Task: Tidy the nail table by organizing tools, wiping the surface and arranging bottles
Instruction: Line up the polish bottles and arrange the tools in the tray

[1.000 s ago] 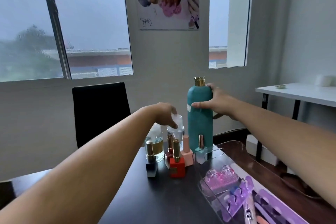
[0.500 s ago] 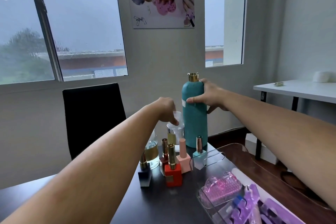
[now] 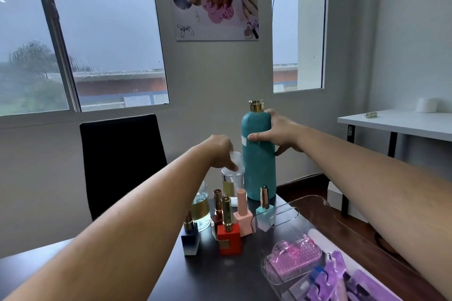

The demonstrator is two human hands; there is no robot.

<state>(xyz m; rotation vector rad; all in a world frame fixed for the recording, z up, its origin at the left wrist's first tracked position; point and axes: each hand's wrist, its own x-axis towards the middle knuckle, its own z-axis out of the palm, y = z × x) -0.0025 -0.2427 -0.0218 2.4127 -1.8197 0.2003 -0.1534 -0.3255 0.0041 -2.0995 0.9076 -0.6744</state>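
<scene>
The right grip (image 3: 281, 133) curls fingers and thumb round the tall teal bottle (image 3: 259, 168), which stands upright at the far edge of the desk (image 3: 220, 273). The left grip (image 3: 219, 151) pinches the cap of the small clear bottle (image 3: 232, 182) just beside it, behind the polish bottles (image 3: 228, 237).

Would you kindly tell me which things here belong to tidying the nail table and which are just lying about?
Belongs to the job: teal bottle, gripped by the right hand; clear jar, held by the left hand; red polish bottle and its neighbours; clear tray of purple tools.
Just lying about: black chair; nail poster; white side table.
</scene>
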